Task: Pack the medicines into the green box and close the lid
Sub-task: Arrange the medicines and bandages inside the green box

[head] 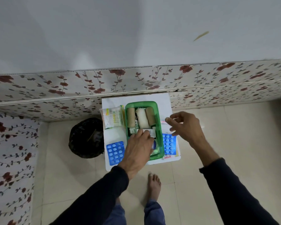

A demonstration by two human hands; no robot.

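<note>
**Two hands over an open green box, medicines still around it**

Two of our hands work above a small white table (162,99) set against a floral-patterned wall panel (58,88), with a black bin bag (85,138) on the tiled floor well to the left of our left hand.

On that table stands the green box (159,127), uncovered; we cannot see its lid. Beyond the left fingertips, at the far end of the box, three bandage rolls (142,118) lie side by side, two tan and one white.

Our left hand (137,151) reaches into the near half of the box, its fingers pressed down on a small white carton (152,132) there; whether they pinch it or only rest on it we cannot tell. A blue-labelled item (154,146) shows just right of this hand, inside the box.

Our right hand (184,126) hovers outside the box's right wall, fingers spread and loose, holding nothing. Just beneath its palm lies a blue blister strip (169,146), and under its fingertips a white packet with red print (164,122).

Left of the left hand, outside the box, another blue blister strip (114,152) lies on the table, and farther off a green-and-white packet (112,117) sits beside the box's left wall.
</note>
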